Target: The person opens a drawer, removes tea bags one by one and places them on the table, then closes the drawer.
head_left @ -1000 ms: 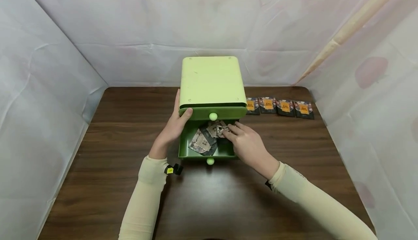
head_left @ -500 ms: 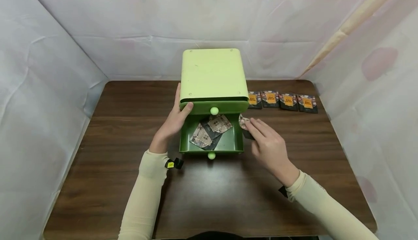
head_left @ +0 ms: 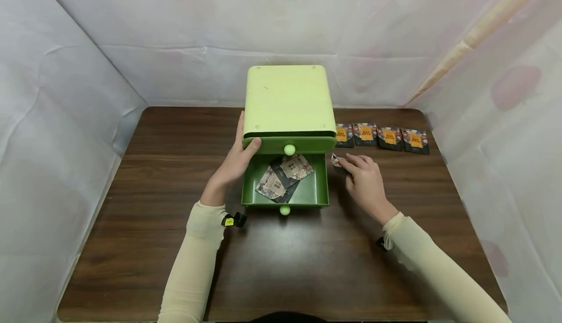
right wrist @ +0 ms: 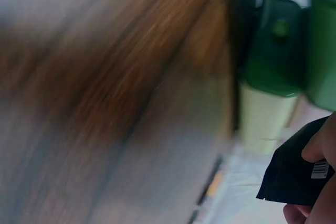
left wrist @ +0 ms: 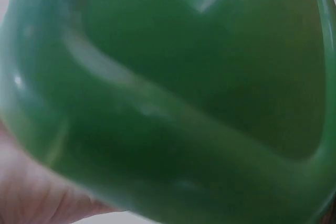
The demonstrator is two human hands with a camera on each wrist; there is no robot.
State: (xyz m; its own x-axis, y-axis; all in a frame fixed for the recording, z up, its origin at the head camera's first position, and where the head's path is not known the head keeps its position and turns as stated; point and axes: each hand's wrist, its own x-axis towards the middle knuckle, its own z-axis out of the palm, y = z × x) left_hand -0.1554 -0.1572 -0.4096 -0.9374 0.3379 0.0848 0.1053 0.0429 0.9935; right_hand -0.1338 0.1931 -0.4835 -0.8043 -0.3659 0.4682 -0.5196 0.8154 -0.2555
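Observation:
A light green cabinet [head_left: 290, 98] stands on the table, its lower drawer [head_left: 312, 193] pulled out. My left hand [head_left: 234, 162] grips the cabinet's left side, thumb on the upper drawer's front [head_left: 268, 146]. Two dark sachets with beige labels, one sachet [head_left: 295, 167] overlapping the other sachet [head_left: 273, 186], lie in the drawer. To the right of the drawer, my right hand [head_left: 365, 181] pinches another sachet [head_left: 336, 161], mostly hidden by the fingers in the head view. In the right wrist view the held sachet [right wrist: 294, 169] shows a black back with a barcode.
Several sachets with orange labels [head_left: 390, 138] lie in a row at the table's back right, beside the cabinet. Round knobs [head_left: 285, 210] stick out from both drawer fronts. Pale cloth walls [head_left: 210, 79] stand behind and at both sides of the brown wooden table [head_left: 145, 245].
My right hand has lifted a sachet out of the lower drawer and moved right with it, clear of the drawer's side. My left hand keeps its grip on the cabinet.

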